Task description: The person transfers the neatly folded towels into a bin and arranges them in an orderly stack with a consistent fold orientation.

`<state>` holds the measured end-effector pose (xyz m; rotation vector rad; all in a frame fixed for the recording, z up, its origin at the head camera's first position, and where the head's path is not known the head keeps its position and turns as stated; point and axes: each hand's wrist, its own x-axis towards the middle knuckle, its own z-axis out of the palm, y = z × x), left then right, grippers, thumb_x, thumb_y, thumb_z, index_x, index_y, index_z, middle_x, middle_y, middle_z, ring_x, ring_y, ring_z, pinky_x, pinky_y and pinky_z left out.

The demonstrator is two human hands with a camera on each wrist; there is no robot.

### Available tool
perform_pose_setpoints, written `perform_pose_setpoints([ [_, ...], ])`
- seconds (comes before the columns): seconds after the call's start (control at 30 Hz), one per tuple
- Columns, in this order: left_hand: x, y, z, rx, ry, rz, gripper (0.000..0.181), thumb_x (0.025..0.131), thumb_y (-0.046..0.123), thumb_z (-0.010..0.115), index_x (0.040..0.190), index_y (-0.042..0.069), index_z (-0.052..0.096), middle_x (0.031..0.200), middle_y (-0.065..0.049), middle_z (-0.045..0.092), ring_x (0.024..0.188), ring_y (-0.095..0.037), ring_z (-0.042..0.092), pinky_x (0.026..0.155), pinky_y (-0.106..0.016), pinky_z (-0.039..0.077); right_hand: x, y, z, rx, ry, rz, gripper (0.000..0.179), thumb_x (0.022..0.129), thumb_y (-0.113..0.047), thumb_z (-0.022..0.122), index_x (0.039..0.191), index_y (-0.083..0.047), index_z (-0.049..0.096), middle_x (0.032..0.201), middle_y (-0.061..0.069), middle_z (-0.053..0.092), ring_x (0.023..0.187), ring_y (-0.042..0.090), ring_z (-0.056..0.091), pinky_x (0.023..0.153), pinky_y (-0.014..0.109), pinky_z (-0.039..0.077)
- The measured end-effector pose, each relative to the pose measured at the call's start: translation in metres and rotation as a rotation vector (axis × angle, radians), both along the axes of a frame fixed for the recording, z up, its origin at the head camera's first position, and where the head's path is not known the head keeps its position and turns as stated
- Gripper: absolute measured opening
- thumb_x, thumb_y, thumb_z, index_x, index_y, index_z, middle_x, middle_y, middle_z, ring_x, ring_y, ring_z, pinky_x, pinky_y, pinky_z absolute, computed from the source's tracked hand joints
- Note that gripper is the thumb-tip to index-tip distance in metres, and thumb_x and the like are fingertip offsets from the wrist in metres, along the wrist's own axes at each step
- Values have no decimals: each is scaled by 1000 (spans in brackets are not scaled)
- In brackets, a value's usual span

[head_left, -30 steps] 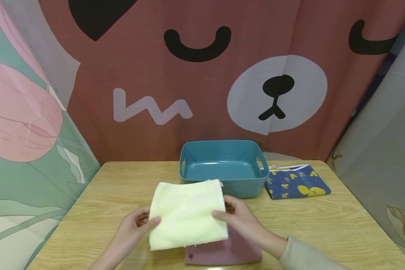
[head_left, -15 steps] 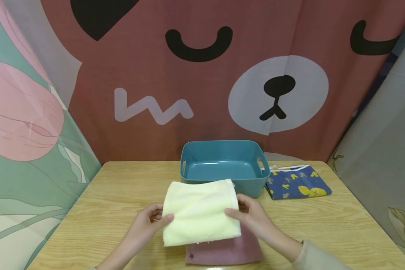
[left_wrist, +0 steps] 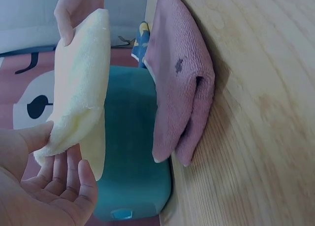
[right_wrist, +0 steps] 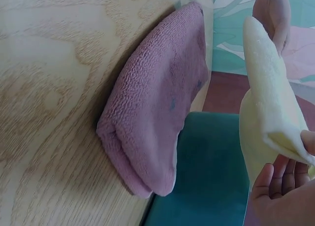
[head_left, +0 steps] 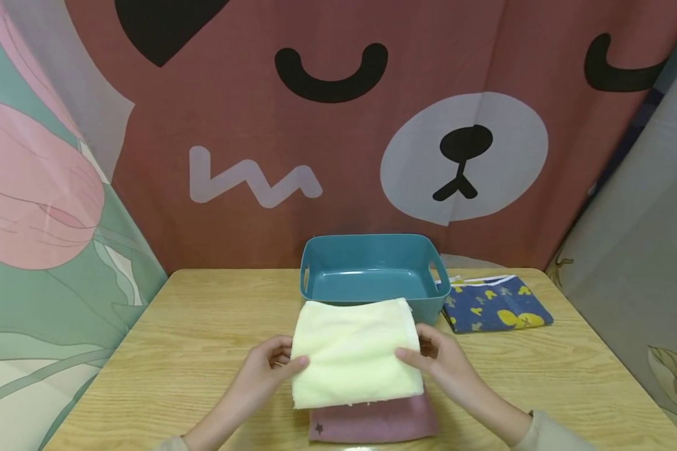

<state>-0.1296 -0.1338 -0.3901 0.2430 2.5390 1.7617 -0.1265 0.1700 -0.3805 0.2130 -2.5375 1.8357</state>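
A folded pale yellow towel is held up between both hands, above a folded pink towel that lies on the table. My left hand pinches its left edge, thumb in front and fingers behind. On the opposite edge, my right hand pinches it the same way. Both wrist views show the yellow towel raised clear of the table, its folded layers hanging a little apart. In the right wrist view the pink towel is folded over in layers, with small dark marks on it.
Behind the yellow towel stands a teal plastic basket with handle holes in its ends, nothing inside. To its right lies a folded blue cloth with yellow shapes. The wooden table ends at a curtain printed with a bear face.
Both hands have carried the yellow towel to the right, bringing it more squarely over the pink towel and in front of the basket. The pink towel, basket and blue cloth stay put.
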Motion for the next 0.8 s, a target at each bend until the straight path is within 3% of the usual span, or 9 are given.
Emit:
perform_pose_setpoints([
  [0.57,-7,20,-1,43,46,-45,31,90,19,75,112,-1,67,93,-5,69,85,-17,62,76,-26,52,1,17,2,20,4,-55,34,88,-17,75,114,3,64,101,10,68,89,19,64,75,29,54],
  [0.8,-10,26,1,64,32,-48,33,91,20,74,116,-1,66,95,-5,68,87,-17,62,75,-27,53,-1,21,6,41,26,-81,33,89,-17,75,113,3,65,101,10,68,87,19,64,75,30,53],
])
